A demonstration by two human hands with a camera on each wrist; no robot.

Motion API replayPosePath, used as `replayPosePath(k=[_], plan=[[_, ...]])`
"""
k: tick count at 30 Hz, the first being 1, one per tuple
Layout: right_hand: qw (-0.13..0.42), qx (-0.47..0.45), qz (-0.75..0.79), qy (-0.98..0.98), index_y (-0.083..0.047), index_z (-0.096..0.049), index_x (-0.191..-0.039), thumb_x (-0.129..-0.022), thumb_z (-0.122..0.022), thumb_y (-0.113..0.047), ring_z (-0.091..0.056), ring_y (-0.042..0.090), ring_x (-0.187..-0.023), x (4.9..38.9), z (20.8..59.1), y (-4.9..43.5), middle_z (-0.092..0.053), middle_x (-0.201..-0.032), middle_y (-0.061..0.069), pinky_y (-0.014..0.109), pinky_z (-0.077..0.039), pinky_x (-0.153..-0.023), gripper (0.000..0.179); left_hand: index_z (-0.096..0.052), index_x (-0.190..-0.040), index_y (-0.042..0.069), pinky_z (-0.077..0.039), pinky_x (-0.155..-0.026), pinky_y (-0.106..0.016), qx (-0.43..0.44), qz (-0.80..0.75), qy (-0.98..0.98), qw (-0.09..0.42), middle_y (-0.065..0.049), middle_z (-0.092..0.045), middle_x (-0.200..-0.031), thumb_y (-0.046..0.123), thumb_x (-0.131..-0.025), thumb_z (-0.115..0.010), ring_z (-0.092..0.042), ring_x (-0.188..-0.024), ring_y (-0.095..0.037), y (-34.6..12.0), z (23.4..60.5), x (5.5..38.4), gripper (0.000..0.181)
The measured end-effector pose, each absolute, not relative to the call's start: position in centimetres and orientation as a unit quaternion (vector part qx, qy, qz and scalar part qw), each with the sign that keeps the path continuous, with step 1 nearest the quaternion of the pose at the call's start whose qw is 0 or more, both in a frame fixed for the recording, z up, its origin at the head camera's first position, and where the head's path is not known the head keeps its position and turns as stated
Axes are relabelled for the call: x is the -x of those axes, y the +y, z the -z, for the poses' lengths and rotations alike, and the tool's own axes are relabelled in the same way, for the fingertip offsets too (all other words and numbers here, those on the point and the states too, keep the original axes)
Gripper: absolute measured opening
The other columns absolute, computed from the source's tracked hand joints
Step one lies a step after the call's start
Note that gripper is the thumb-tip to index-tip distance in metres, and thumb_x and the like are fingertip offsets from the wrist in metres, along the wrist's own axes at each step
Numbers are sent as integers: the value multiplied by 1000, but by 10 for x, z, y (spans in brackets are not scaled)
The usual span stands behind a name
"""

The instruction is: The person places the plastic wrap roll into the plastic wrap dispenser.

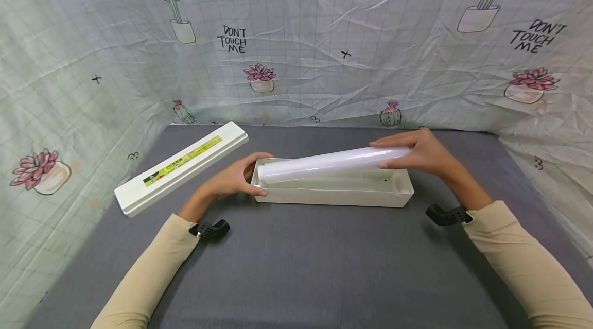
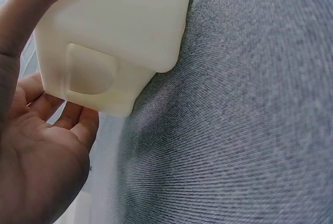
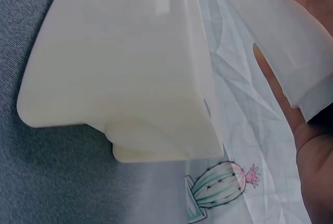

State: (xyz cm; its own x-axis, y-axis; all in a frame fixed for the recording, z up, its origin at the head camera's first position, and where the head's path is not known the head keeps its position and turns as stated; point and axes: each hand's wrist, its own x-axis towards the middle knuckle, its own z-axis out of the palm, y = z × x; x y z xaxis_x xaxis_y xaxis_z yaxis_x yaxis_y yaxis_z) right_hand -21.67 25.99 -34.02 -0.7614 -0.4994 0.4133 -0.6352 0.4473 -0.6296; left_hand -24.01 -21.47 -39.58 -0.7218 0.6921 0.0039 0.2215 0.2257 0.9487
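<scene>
A long cream plastic box (image 1: 333,197) without its cover stands on the grey cloth. My left hand (image 1: 233,177) grips the box's left end, thumb on the near wall and fingers behind the far one; the left wrist view shows the fingers (image 2: 83,122) around that end. A roll of clear plastic film (image 1: 333,161) slants over the box, its left end low inside and its right end raised above the rim. My right hand (image 1: 417,151) holds the raised end between thumb and fingers. In the right wrist view the roll (image 3: 281,31) is clear of the box's end wall (image 3: 119,78).
A white lid (image 1: 180,168) with a yellow-green label lies slanted at the left, near the left forearm. Behind the table hangs a wrinkled sheet (image 1: 301,35) printed with cacti and lettering. The grey table cloth (image 1: 324,267) extends in front of the box.
</scene>
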Motion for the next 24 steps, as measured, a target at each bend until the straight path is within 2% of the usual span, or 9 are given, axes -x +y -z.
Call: replayPosePath(k=[9, 13, 16, 20, 24], plan=[[71, -327, -412, -847, -18, -78, -118, -74, -92, -10, -67, -2, -106, 217, 343, 249, -75, -115, 0, 16, -53, -77, 47, -40, -151, 12, -49, -96, -31, -298, -543, 752, 223, -14, -47, -143, 5, -78, -87, -50, -126, -29, -215, 396, 242, 87], [71, -323, -414, -848, -11, -78, -117, -73, -91, -4, -66, -4, -104, 213, 342, 247, -75, -114, 7, 16, -53, -75, 46, -41, -150, 11, -49, -95, -31, -299, -544, 753, 220, -15, -47, -142, 4, -77, -88, -50, -125, -31, -214, 396, 241, 87], [69, -328, -407, -850, -11, -78, -118, -73, -91, -5, -66, -4, -104, 213, 344, 248, -75, -115, 7, 16, -53, -74, 46, -41, -150, 11, -49, -95, -32, -299, -543, 754, 218, -15, -48, -142, 3, -77, -88, -51, -125, -30, -213, 396, 241, 87], [58, -345, -390, -852, -19, -77, -121, -75, -91, -13, -66, -2, -106, 217, 349, 253, -74, -119, 1, 17, -54, -75, 48, -42, -150, 11, -49, -96, -32, -298, -546, 753, 217, -14, -48, -143, 3, -76, -88, -51, -125, -30, -213, 396, 241, 87], [45, -372, -366, -852, -21, -75, -124, -77, -91, -16, -65, -1, -109, 218, 350, 256, -73, -122, -2, 17, -53, -76, 50, -42, -150, 10, -49, -96, -33, -299, -549, 750, 217, -15, -48, -143, 2, -76, -88, -50, -125, -31, -212, 396, 240, 87]])
